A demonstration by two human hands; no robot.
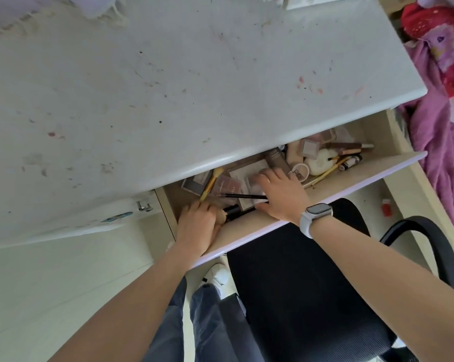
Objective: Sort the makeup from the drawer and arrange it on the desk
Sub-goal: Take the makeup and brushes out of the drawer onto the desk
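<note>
In the open drawer [332,178], right hand [280,194] fingers spread over palettes [249,171]; left hand [197,226] fingers hidden, grip unclear.

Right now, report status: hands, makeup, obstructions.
Both hands in drawer. Left hand grips brush; right hand flat on makeup. Desk holds no makeup yet. Chair below drawer.
</note>
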